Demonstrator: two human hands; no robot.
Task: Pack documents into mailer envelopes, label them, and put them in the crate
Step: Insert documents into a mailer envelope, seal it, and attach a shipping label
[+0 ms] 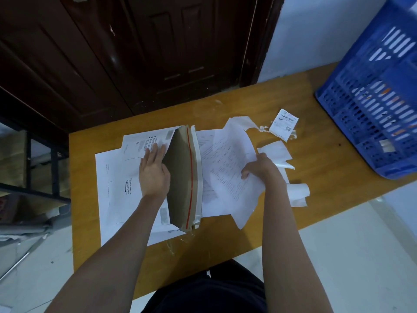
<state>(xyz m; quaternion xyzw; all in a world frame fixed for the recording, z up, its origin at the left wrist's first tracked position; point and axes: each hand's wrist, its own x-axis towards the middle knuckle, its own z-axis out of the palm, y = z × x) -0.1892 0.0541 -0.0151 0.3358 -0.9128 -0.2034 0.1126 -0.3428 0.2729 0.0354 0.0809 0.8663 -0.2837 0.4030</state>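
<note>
Lying flat with fingers straight, the left hand [154,169] presses on the white mailer envelope [144,168], beside its propped-open brown mouth. The right hand [259,167] curls round the printed documents [230,170], pinching their edge just right of that mouth, over the wooden table [248,233]. A blue crate [379,105] stands far right.

Looks like a small mailroom or back office: wooden table [225,105] strewn with paperwork, blue crate [370,105] right of the right hand [259,167], dark panelled door [158,53] beyond.
</note>
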